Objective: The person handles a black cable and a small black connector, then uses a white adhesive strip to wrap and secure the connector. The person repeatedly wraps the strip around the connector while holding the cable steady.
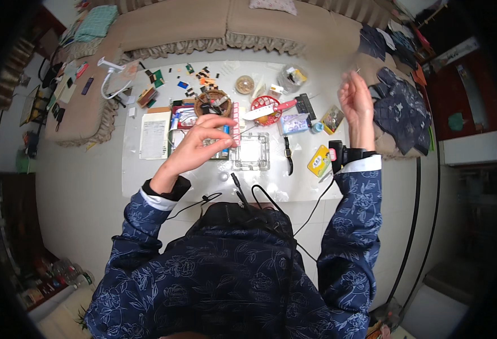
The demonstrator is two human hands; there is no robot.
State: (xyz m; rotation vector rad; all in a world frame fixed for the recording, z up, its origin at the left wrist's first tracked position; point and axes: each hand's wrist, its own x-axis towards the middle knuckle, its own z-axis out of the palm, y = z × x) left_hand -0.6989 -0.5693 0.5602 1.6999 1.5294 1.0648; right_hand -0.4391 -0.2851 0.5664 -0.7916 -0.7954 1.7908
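Observation:
My left hand [197,142] is over the middle of the table, thumb and forefinger pinched on a thin dark strand [245,130]. The strand slants up and right from the fingertips; whether it is thread or wire is too fine to tell. My right hand [356,97] is raised beyond the table's right side. Its fingertips are closed on a small thin piece [358,70], too small to name. Below the left fingertips lies a clear plastic tray [250,167]. A knife with a red handle [286,105] rests across a red plastic basket [254,101].
Nearby are a wicker basket [197,108], a paper sheet with writing [153,140], a yellow card box [319,161], a black strap [288,156] and a clear jar [288,84]. Black cables [269,190] hang at the table's front edge. A sofa [176,25] stands behind.

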